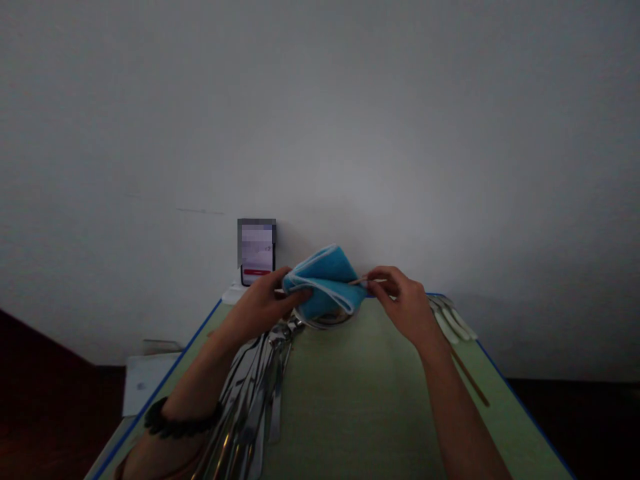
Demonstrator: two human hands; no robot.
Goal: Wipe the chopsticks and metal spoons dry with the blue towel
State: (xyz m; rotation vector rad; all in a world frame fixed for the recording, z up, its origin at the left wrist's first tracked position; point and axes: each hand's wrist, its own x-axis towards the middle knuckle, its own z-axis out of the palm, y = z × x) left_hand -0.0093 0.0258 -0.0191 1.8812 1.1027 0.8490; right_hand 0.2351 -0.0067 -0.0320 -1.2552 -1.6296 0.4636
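My left hand [270, 300] is closed on a folded blue cloth [325, 283] with white edging, its thumb on the near side. My right hand [395, 290] pinches a thin, light-coloured stick-like thing [356, 282] at the cloth's right side. The far part of that thing runs into the fold, so its kind is hidden. Right under the cloth stands a round dish [327, 325] with a shiny rim, mostly covered. By my left forearm lie several metal spoons and other cutlery [255, 393] in a long pile.
A phone [257, 253] leans upright at the back left against the wall [400, 133]. Several forks with pale handles [453, 323] and a brown stick [470, 377] lie on the right of the green table [360, 413]. A white box-like object [145, 383] is beyond the left edge.
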